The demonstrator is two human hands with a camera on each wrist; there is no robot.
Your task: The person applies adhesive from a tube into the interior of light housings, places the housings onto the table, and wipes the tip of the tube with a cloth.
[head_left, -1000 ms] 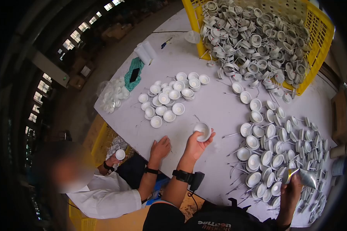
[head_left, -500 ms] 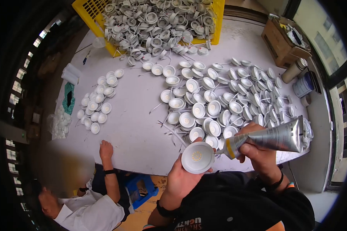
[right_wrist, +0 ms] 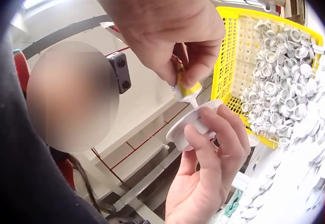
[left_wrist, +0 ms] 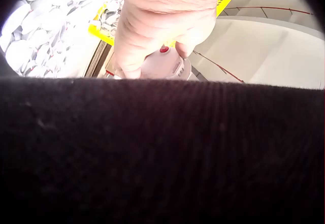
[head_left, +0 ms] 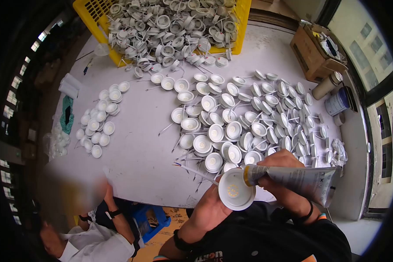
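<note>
White lamp [head_left: 236, 189] fills the curled left hand [head_left: 210, 209]; the right hand [head_left: 280, 191], angled above, grips a tube [head_left: 299, 178].

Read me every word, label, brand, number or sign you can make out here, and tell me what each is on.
"LIGHT", the rest lost in folds: black shirt.
Print and small symbols, too blurred to read: silver tube.
Tiny marks, too small to read: back of the held white round piece.
Label, too blurred to read: tin.
</note>
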